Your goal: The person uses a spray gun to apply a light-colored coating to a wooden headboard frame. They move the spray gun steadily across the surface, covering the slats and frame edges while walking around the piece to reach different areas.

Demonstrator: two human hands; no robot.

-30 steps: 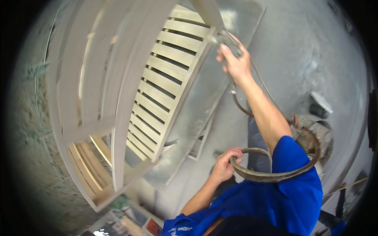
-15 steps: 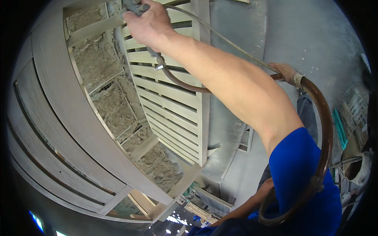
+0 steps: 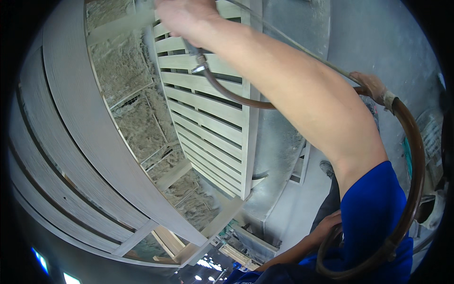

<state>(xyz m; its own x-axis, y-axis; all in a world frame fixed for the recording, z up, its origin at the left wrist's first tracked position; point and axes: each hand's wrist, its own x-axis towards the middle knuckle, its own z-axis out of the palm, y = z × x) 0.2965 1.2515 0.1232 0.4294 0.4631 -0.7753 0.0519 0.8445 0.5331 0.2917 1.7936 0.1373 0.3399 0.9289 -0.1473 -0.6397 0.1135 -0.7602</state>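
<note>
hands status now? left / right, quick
Left hand: closed around the looped brown rubber hose at waist level.
Right hand: raised, closed on a metal spray tool fed by that hose.

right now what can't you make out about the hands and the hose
- Right hand, head view: blurred and cut by the top edge, so the tool it grips stays hidden.
- Left hand, head view: partly behind the blue sleeve; its fingers on the brown hose are unclear.
- Hose ends: one runs under the right hand, the other leaves behind the sleeve.
- Slatted panel: its top is cut off.
</note>
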